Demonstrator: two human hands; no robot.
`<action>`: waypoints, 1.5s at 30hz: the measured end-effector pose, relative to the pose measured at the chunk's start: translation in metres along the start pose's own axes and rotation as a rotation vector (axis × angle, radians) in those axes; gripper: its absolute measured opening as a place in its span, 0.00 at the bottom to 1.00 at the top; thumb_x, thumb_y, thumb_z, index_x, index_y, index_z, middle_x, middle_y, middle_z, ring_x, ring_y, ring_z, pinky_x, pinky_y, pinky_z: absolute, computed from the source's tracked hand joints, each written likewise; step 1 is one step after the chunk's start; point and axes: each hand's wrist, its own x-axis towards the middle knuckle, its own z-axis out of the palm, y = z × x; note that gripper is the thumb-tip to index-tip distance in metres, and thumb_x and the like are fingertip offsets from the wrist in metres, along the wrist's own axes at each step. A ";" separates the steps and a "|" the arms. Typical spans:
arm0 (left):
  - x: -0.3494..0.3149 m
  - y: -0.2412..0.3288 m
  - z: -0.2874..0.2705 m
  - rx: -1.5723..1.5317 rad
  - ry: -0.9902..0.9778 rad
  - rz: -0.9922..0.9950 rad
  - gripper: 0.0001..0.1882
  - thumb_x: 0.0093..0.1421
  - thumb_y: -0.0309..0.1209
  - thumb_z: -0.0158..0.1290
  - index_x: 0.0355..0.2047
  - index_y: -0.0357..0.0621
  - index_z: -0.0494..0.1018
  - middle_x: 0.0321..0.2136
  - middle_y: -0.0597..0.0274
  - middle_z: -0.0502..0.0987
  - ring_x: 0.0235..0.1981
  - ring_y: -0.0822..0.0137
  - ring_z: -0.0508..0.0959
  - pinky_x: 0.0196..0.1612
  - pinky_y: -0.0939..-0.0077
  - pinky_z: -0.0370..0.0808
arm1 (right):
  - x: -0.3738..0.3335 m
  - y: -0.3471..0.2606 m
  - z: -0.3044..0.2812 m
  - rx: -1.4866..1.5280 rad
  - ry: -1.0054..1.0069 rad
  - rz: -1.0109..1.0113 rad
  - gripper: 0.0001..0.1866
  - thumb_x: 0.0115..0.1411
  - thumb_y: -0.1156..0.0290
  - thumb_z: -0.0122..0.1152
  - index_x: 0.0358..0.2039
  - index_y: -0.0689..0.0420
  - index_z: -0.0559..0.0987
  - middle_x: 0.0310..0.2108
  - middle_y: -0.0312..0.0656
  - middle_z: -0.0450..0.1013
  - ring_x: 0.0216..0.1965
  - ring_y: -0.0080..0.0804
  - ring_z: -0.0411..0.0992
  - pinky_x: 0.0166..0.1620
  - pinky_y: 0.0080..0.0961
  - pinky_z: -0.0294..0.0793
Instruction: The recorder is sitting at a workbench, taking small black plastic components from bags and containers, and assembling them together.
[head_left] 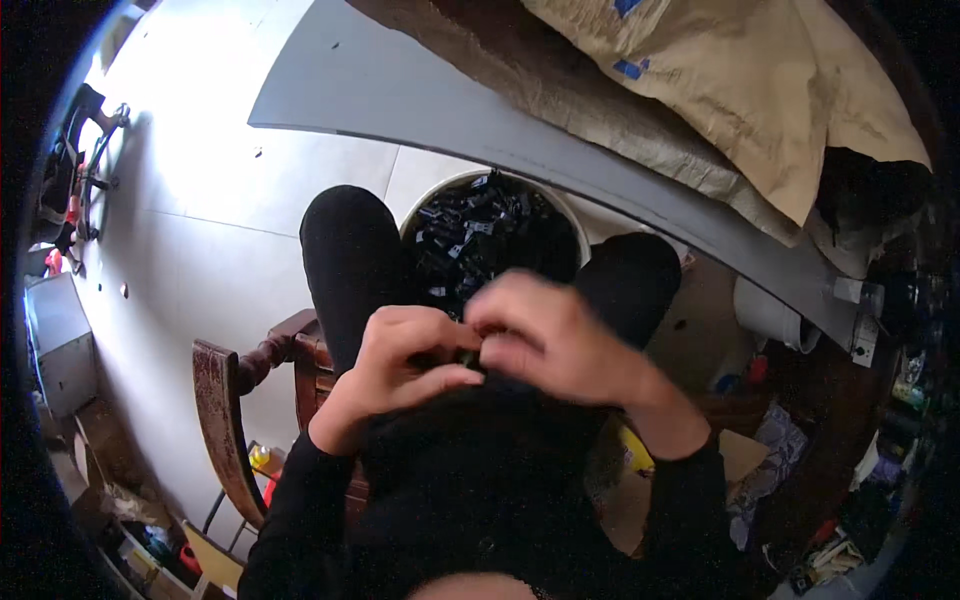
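Observation:
Above my lap, both hands meet close together. My left hand (412,362) is closed in a pinch, thumb and fingers around something small and dark that I cannot make out. Curled with its thumb toward the fingers, my right hand (545,340) is at the left hand's fingertips, smeared by motion. Whatever lies between its fingers is hidden. Just beyond the hands, between my knees, a round pale tub (578,222) holds many small black plastic parts (480,228).
A grey tabletop (420,100) slants across beyond the tub, with brown paper sacks (720,95) on it. The wooden chair (215,400) shows at left. A white bucket (770,312) stands under the table at right. Boxes (60,345) line the far left.

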 end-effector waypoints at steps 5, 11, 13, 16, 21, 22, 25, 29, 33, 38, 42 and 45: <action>-0.004 0.000 -0.009 -0.020 0.165 -0.081 0.10 0.42 0.27 0.59 0.25 0.38 0.73 0.19 0.60 0.72 0.17 0.70 0.69 0.22 0.81 0.65 | 0.060 0.048 -0.082 -0.766 0.630 0.106 0.23 0.59 0.62 0.47 0.50 0.65 0.65 0.54 0.53 0.58 0.55 0.46 0.57 0.56 0.33 0.55; -0.009 -0.002 -0.005 -0.053 0.183 -0.092 0.09 0.43 0.25 0.56 0.27 0.36 0.72 0.23 0.60 0.72 0.20 0.70 0.69 0.23 0.82 0.65 | 0.100 0.074 -0.180 -1.230 0.831 -0.128 0.22 0.57 0.63 0.48 0.48 0.65 0.65 0.48 0.58 0.62 0.49 0.55 0.60 0.52 0.39 0.61; -0.012 0.000 -0.004 -0.049 0.167 -0.191 0.14 0.48 0.35 0.52 0.26 0.34 0.71 0.26 0.55 0.73 0.28 0.62 0.73 0.33 0.75 0.68 | 0.108 0.075 -0.174 -0.946 0.646 0.161 0.21 0.57 0.66 0.49 0.49 0.63 0.66 0.49 0.56 0.63 0.51 0.52 0.59 0.53 0.36 0.59; -0.017 -0.009 -0.003 -0.072 0.170 -0.116 0.14 0.51 0.37 0.48 0.26 0.34 0.71 0.25 0.55 0.73 0.27 0.61 0.73 0.32 0.75 0.68 | 0.102 0.085 -0.123 -1.108 0.538 0.118 0.15 0.53 0.72 0.51 0.41 0.63 0.70 0.42 0.55 0.67 0.45 0.51 0.64 0.46 0.37 0.64; -0.020 -0.016 -0.002 -0.165 0.163 -0.102 0.16 0.56 0.37 0.43 0.21 0.35 0.67 0.19 0.57 0.67 0.22 0.63 0.69 0.28 0.75 0.65 | 0.077 0.074 -0.099 -0.977 0.681 -0.104 0.12 0.49 0.78 0.53 0.37 0.63 0.71 0.38 0.52 0.68 0.42 0.50 0.65 0.44 0.36 0.66; -0.021 -0.015 -0.002 -0.183 0.164 -0.167 0.15 0.57 0.35 0.42 0.20 0.35 0.66 0.19 0.59 0.66 0.21 0.65 0.68 0.27 0.75 0.65 | 0.074 0.072 -0.100 -0.946 0.679 -0.092 0.13 0.48 0.79 0.53 0.37 0.63 0.71 0.37 0.51 0.68 0.42 0.49 0.65 0.43 0.35 0.66; -0.016 -0.014 0.006 -0.318 0.191 -0.274 0.09 0.56 0.27 0.41 0.22 0.35 0.65 0.19 0.61 0.65 0.20 0.71 0.67 0.25 0.79 0.64 | 0.073 0.074 -0.116 -0.785 0.770 -0.077 0.10 0.52 0.77 0.53 0.36 0.61 0.73 0.35 0.46 0.72 0.36 0.34 0.69 0.40 0.25 0.66; -0.008 -0.008 0.011 -0.375 0.246 -0.364 0.05 0.54 0.19 0.40 0.27 0.35 0.66 0.21 0.64 0.67 0.23 0.76 0.68 0.26 0.83 0.65 | 0.082 0.043 -0.126 -0.306 0.958 -0.038 0.10 0.59 0.71 0.48 0.33 0.64 0.75 0.33 0.40 0.74 0.33 0.21 0.68 0.38 0.16 0.64; 0.004 -0.009 0.009 -0.114 0.240 -0.196 0.04 0.55 0.21 0.43 0.31 0.36 0.67 0.25 0.63 0.66 0.26 0.75 0.68 0.31 0.81 0.66 | 0.079 0.027 -0.125 -0.145 1.101 -0.192 0.15 0.63 0.68 0.43 0.34 0.67 0.74 0.31 0.41 0.74 0.34 0.23 0.70 0.40 0.16 0.66; 0.035 0.008 0.020 -0.223 0.448 -0.181 0.13 0.50 0.22 0.53 0.37 0.36 0.68 0.24 0.64 0.69 0.26 0.75 0.69 0.33 0.83 0.68 | 0.053 0.006 -0.049 -0.350 1.041 -0.176 0.13 0.63 0.72 0.41 0.33 0.67 0.73 0.25 0.43 0.74 0.25 0.24 0.71 0.34 0.20 0.70; 0.045 0.005 0.027 -0.144 0.465 -0.110 0.14 0.48 0.22 0.56 0.37 0.37 0.69 0.29 0.61 0.72 0.26 0.74 0.70 0.33 0.82 0.69 | 0.033 -0.012 0.008 -0.345 0.874 -0.057 0.09 0.60 0.76 0.43 0.33 0.67 0.73 0.21 0.43 0.72 0.25 0.23 0.71 0.34 0.17 0.70; 0.036 0.004 0.020 -0.202 0.442 -0.097 0.11 0.48 0.21 0.56 0.34 0.35 0.71 0.29 0.58 0.74 0.30 0.74 0.74 0.32 0.84 0.69 | 0.025 -0.013 0.018 -0.198 0.855 -0.067 0.15 0.63 0.65 0.43 0.38 0.66 0.71 0.25 0.43 0.72 0.27 0.23 0.71 0.32 0.16 0.69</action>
